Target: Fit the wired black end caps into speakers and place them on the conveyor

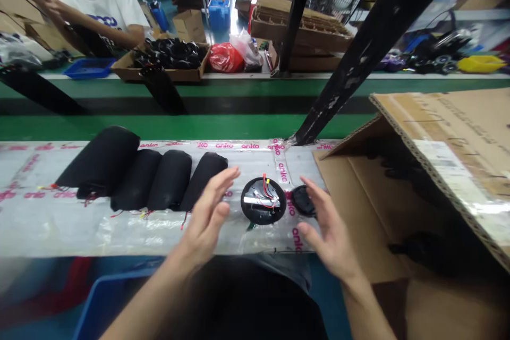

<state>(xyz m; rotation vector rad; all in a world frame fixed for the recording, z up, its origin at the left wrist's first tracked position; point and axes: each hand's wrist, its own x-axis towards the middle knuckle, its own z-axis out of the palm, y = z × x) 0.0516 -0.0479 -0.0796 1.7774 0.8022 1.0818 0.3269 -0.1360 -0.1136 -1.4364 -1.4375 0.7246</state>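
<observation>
Two bare hands held open: left hand [205, 218] and right hand [329, 228] flank a round black plastic housing [263, 201].

Fingers on both hands spread and slightly curled, gripping nothing. Housing lies flat, open face up, showing red and yellow wires and a silver bar, on clear plastic sheeting [159, 234] printed with pink lettering. Left fingertips near its rim, not touching. Right fingertips just beside a smaller black disc [303, 201]; contact cannot be told. Four black padded cylinders [169, 179] lie in a row left of the left hand, thin red wires trailing. Brown corrugated cardboard flap [438, 170] rises at right. Beyond a green conveyor belt [179, 127], a person in a white T-shirt [107, 5] stands near a cardboard tray of black parts [171, 53].
</observation>
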